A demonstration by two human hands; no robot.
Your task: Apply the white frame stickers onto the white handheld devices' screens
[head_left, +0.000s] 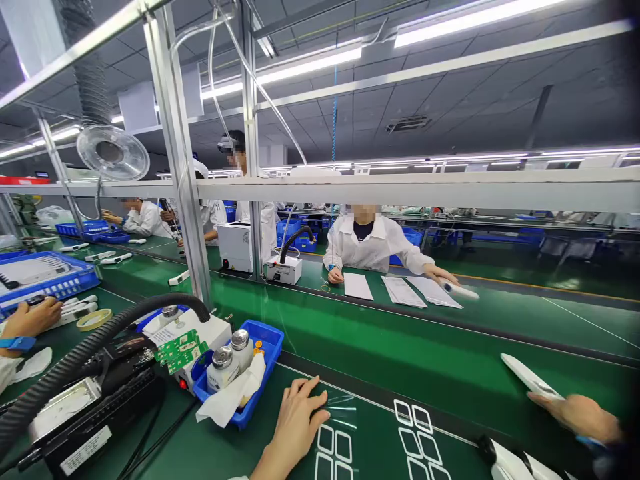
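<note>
My left hand [296, 421] rests on the green bench with its fingers spread. Its fingertips touch the edge of a clear plastic film [343, 408], which carries rounded white frames [343, 445]. Beside it lies a second group of white frames [420, 443]. At the right, my right hand [583, 415] is closed around one end of a long white handheld device [531, 377], held tilted over the green conveyor belt. Below that hand, more white devices [515, 460] lie at the bench's front edge, partly cut off by the picture.
Left of my left hand stands a blue tray [245, 415] with dispenser bottles and tissue. Green circuit boards [183, 350] and a black hose [100, 343] are nearby. A co-worker's hand [37, 317] is at far left. Across the belt [350, 353] another person reaches toward a white device [460, 291].
</note>
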